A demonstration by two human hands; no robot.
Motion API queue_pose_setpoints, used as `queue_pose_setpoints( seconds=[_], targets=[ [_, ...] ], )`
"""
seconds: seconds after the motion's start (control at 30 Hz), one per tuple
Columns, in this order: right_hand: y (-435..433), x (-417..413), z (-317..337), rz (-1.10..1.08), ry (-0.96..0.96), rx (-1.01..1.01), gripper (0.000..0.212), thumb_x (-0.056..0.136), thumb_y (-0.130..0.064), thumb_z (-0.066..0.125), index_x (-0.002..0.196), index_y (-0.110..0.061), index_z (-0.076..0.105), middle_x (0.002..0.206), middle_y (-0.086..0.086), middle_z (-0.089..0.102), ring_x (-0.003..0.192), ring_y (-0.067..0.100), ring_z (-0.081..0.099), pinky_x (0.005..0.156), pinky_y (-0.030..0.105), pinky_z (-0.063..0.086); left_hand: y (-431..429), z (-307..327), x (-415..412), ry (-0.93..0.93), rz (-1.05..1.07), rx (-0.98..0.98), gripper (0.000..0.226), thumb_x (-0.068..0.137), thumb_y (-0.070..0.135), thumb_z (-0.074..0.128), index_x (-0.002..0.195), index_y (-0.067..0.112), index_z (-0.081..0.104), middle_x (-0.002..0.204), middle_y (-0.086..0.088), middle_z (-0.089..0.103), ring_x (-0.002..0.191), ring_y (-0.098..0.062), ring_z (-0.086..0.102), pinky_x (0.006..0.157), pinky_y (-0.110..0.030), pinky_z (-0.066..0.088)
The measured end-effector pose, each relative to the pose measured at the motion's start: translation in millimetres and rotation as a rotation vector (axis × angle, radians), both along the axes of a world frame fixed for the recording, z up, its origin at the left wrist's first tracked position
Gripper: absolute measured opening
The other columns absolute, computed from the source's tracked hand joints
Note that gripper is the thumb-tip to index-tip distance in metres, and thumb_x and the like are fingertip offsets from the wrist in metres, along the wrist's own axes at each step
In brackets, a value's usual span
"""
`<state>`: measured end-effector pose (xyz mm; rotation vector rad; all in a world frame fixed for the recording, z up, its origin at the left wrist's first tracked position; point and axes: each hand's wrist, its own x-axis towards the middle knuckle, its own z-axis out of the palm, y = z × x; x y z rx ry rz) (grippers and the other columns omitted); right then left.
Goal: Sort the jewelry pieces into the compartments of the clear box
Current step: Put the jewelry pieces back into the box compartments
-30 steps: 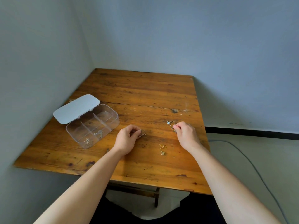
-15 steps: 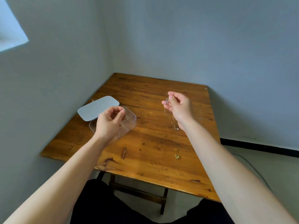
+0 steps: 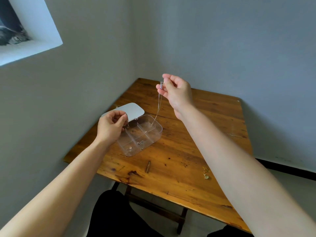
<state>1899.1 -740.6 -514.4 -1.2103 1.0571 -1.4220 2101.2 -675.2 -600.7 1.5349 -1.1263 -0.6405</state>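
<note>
Silver chain [image 3: 158,106] now hangs from the right hand [image 3: 176,93], which has risen well above the table since half a second ago, when it held the same chain lower and nearer the person; a second ago it was still down on the wood picking the piece up. Thumb and fingers of that hand are pinched shut on the chain's clasp end, and the thin strand falls down and slightly left from the fingertips, its lower end reaching into the compartment of the clear box [image 3: 154,134] that lies farthest from the left hand. The left hand [image 3: 111,127] has moved over the near-left corner of the box, fingers curled and closed on a small silver piece [image 3: 127,120] that dangles just off its fingertips; what kind of piece it is cannot be told. Beneath and just right of the left hand, the box is transparent with thin dividers, its pale grey lid [image 3: 131,110] folded back flat behind that hand. Tiny pieces already lie in the compartments nearest the person. Under the right forearm, on the wooden table [image 3: 213,117], a small gold piece [image 3: 206,173] rests well apart from both hands.
</note>
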Motion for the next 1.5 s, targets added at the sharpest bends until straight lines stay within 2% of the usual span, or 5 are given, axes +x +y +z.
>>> queue_pose_setpoints(
  seconds=[0.3,0.53,0.7,1.07,1.5],
  targets=[
    [-20.9,16.7,-37.7,0.018,0.213,0.043,0.015,0.103,-0.018,0.054,0.108,-0.023,0.068,0.09,-0.004,0.072,0.083,0.008,0.075,0.081,0.029,0.062,-33.1,-30.0,5.6,-0.245,-0.022,0.085,0.007,0.092,0.025,0.067,0.098,0.021,0.071,0.085,0.008,0.07,0.077,-0.009,0.065,0.068,-0.027,0.055],
    [-20.1,10.4,-97.5,0.135,0.471,0.32,0.024,0.102,-0.017,0.057,0.12,-0.007,0.07,0.091,-0.002,0.07,0.087,0.016,0.074,0.084,0.035,0.062,-37.2,-57.2,3.8,-0.705,-0.08,0.285,0.02,0.093,0.029,0.066,0.112,0.024,0.071,0.103,0.001,0.074,0.08,-0.013,0.061,0.062,-0.026,0.051],
    [-18.7,9.2,-104.6,0.182,0.744,0.33,0.024,0.101,-0.016,0.058,0.121,-0.01,0.071,0.113,0.007,0.072,0.098,0.022,0.072,0.089,0.039,0.06,-33.0,-56.4,1.0,-0.869,-0.169,0.312,0.024,0.095,0.032,0.062,0.117,0.025,0.068,0.108,0.001,0.073,0.087,-0.016,0.067,0.065,-0.028,0.054],
    [8.7,-47.6,-93.3,0.066,0.867,0.074,0.02,0.099,-0.022,0.06,0.112,-0.025,0.074,0.116,-0.005,0.07,0.099,0.008,0.055,0.075,0.019,0.041,-10.0,-39.0,-23.2,-0.827,-0.109,0.031,0.018,0.093,0.022,0.064,0.108,0.017,0.073,0.099,-0.002,0.075,0.084,-0.018,0.068,0.068,-0.033,0.058],
    [115.1,-178.6,-171.9,-0.032,1.059,0.229,0.033,0.096,-0.051,0.057,0.121,-0.031,0.066,0.12,-0.008,0.057,0.105,0.011,0.059,0.081,0.025,0.045,46.5,-95.3,-147.6,-0.957,-0.44,-0.151,0.019,0.096,0.027,0.055,0.103,0.018,0.071,0.105,0.0,0.067,0.097,-0.023,0.059,0.08,-0.037,0.049]
  ],
)
